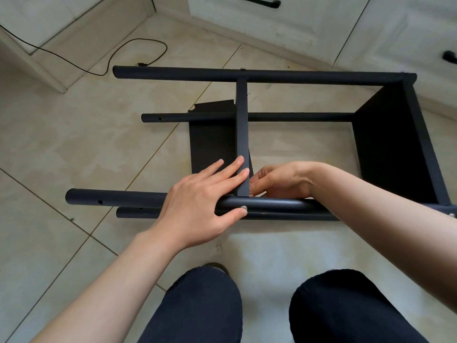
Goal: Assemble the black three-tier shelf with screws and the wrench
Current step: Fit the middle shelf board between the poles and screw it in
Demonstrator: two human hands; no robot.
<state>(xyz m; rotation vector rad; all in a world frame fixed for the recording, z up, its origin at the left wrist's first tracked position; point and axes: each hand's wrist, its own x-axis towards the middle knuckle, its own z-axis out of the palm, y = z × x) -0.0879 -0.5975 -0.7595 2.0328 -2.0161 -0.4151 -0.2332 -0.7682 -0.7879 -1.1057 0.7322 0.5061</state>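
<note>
Both forearms come in from the bottom corners, bare, no sleeves showing. Left hand is palm down w/ fingers straight and spread a bit, index + middle stretched fwd, thumb tucked lower on the near side w/ its tip pointing right. Wrist pretty flat. Right hand reaches across toward the left one, wrist bent, back of hand facing up, fingers curled in at the tips like a pinch; can't tell what's in there tbh. Hands nearly touch. Both knees in dark trousers at the bottom, crouching prob.
</note>
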